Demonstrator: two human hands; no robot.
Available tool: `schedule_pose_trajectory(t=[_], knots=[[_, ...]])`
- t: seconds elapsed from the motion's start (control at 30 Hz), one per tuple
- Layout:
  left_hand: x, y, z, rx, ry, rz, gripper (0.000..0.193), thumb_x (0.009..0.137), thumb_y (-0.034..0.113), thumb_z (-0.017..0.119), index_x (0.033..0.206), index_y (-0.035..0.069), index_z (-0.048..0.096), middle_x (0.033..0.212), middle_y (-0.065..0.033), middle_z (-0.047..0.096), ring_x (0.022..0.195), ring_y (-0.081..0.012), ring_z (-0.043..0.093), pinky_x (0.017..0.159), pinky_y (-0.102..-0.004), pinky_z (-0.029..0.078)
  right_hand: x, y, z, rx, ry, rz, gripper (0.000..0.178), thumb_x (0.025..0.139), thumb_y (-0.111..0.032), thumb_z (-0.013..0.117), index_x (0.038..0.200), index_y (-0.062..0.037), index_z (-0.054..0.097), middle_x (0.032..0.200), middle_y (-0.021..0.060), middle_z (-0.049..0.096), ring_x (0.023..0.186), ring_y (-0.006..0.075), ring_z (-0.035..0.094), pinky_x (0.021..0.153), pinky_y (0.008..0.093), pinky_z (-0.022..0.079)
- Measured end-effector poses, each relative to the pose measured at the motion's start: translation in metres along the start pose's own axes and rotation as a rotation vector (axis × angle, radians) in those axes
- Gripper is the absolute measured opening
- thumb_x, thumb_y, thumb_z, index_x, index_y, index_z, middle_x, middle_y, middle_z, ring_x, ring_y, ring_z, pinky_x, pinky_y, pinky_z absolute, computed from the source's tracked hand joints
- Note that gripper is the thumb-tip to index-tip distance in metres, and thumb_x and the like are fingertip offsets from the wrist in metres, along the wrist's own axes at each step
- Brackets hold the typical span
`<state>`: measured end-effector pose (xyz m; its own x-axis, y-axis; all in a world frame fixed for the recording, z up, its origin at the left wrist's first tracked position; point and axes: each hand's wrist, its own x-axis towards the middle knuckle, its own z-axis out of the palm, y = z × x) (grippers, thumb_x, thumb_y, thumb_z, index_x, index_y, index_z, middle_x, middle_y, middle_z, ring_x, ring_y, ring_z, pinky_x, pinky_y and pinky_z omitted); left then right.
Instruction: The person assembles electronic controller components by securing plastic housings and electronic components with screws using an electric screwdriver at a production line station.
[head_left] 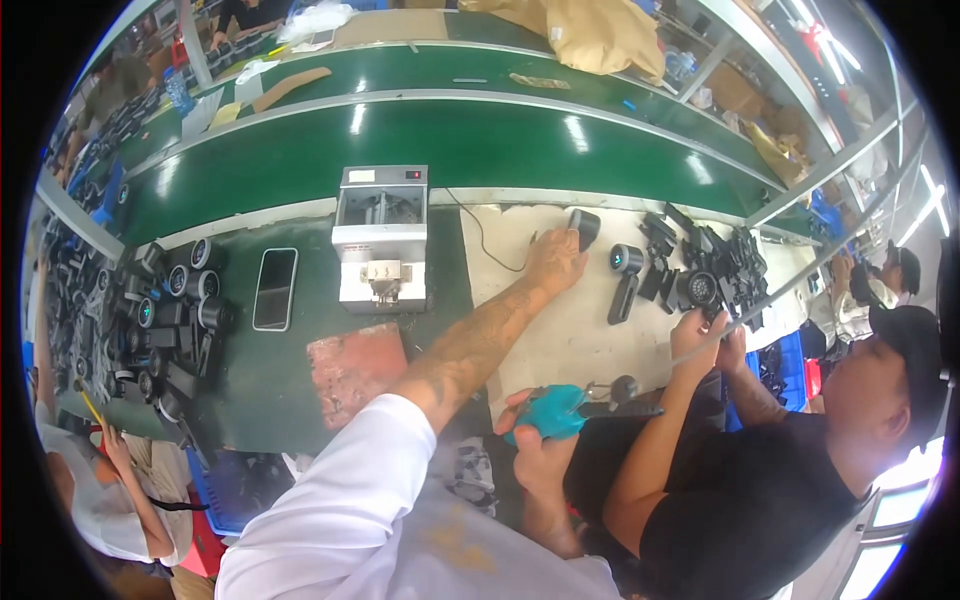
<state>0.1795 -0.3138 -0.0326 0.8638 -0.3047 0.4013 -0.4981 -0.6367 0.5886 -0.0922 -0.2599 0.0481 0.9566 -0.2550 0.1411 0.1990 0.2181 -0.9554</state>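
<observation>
My left arm, in a white sleeve, stretches across the bench. My left hand point(557, 258) is closed on a dark part with a rounded head point(584, 226), at the far side of the pale work sheet. Held close to my body, my right hand point(540, 455) grips a teal power tool point(550, 412) whose front end points right. Beside the left hand's part lie a black part with a round lit display point(626, 259) and a short black stem piece point(622, 299). A screw-feeder machine point(382, 240) stands left of my left forearm.
Black parts point(740, 265) are heaped at right, where a co-worker in black point(740, 490) handles a round-faced part point(702, 289). More round-display parts point(165, 320) pile up at left, near a phone point(276, 290). A worn red pad point(357, 372) lies before the machine. Beyond runs a green conveyor point(480, 145).
</observation>
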Motion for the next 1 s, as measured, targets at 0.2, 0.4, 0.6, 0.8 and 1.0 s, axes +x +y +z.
schedule_pose_trajectory(t=[0.2, 0.4, 0.6, 0.8, 1.0], knots=[[-0.068, -0.011, -0.123, -0.297, -0.077, 0.131, 0.03, 0.083, 0.025, 0.074, 0.103, 0.006, 0.064, 0.096, -0.0136, 0.063, 0.098, -0.0352, 0.061, 0.089, -0.0465, 0.049, 0.016, -0.004, -0.018, -0.265, 0.115, -0.023, 0.074, 0.085, -0.067, 0.067, 0.11, 0.0016, 0.056, 0.075, 0.0054, 0.061, 0.066, 0.0143, 0.06, 0.057, 0.0279, 0.046], [-0.186, -0.049, -0.239, -0.142, -0.226, 0.112, 0.026, 0.087, 0.021, 0.071, 0.108, 0.007, 0.065, 0.1, -0.012, 0.063, 0.103, -0.0337, 0.06, 0.097, -0.0446, 0.046, 0.03, 0.008, 0.014, -0.049, 0.06, -0.127, 0.066, 0.091, -0.058, 0.065, 0.111, 0.0046, 0.055, 0.076, 0.0085, 0.059, 0.067, 0.0176, 0.06, 0.059, 0.0285, 0.046], [-0.24, -0.081, -0.263, 0.048, -0.142, 0.14, 0.03, 0.089, 0.026, 0.068, 0.111, 0.007, 0.061, 0.108, -0.01, 0.059, 0.11, -0.0297, 0.056, 0.098, -0.0456, 0.043, 0.048, 0.024, 0.08, 0.234, -0.119, -0.141, 0.076, 0.087, -0.068, 0.062, 0.107, 0.0046, 0.052, 0.07, 0.0083, 0.054, 0.06, 0.0199, 0.054, 0.057, 0.0326, 0.046], [-0.251, -0.087, -0.262, 0.083, 0.001, 0.214, 0.026, 0.087, 0.025, 0.07, 0.101, 0.007, 0.058, 0.103, -0.0093, 0.059, 0.103, -0.0297, 0.056, 0.094, -0.0431, 0.044, 0.064, 0.034, 0.123, 0.099, -0.108, -0.209, 0.077, 0.085, -0.072, 0.06, 0.104, 0.0021, 0.051, 0.067, 0.007, 0.051, 0.058, 0.0188, 0.051, 0.055, 0.0321, 0.043], [-0.254, -0.092, -0.259, -0.109, -0.058, 0.132, 0.028, 0.087, 0.031, 0.071, 0.098, 0.012, 0.055, 0.101, -0.0062, 0.059, 0.102, -0.0316, 0.057, 0.099, -0.0512, 0.04, 0.066, 0.038, 0.125, 0.048, -0.148, -0.234, 0.077, 0.086, -0.069, 0.063, 0.105, 0.005, 0.052, 0.068, 0.007, 0.054, 0.059, 0.0174, 0.055, 0.057, 0.0307, 0.047]])
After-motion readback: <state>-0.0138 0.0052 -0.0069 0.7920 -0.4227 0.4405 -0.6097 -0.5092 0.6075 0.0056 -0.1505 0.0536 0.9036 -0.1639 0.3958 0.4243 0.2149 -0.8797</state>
